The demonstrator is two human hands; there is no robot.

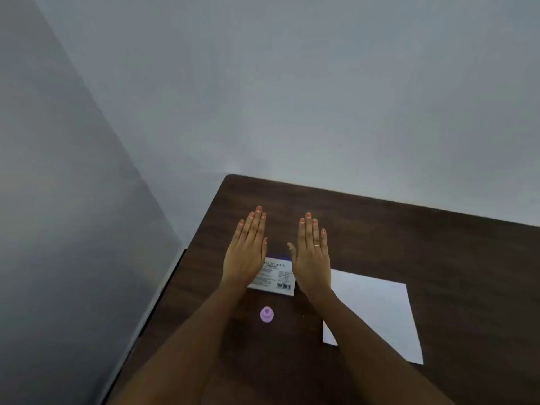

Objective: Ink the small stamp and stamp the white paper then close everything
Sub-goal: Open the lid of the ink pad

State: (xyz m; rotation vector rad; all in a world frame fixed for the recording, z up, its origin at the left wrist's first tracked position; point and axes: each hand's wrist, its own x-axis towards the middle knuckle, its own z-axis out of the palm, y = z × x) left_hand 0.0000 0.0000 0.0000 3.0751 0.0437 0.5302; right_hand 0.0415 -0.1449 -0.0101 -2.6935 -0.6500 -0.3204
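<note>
Hovering flat, empty: left hand [245,252], right hand [311,258] | ink pad box [276,277] reads "Faber-Castell" | stamp [267,314]

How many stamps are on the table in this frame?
1. The small purple stamp stands on the brown table, nearer the camera than the labelled ink pad box and left of the white paper. The forearms could hide another.

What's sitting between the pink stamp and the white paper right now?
Mostly bare dark table, crossed only by the right forearm leading to the right hand. In the head view, no object lies between the small pink stamp and the white paper.
</note>
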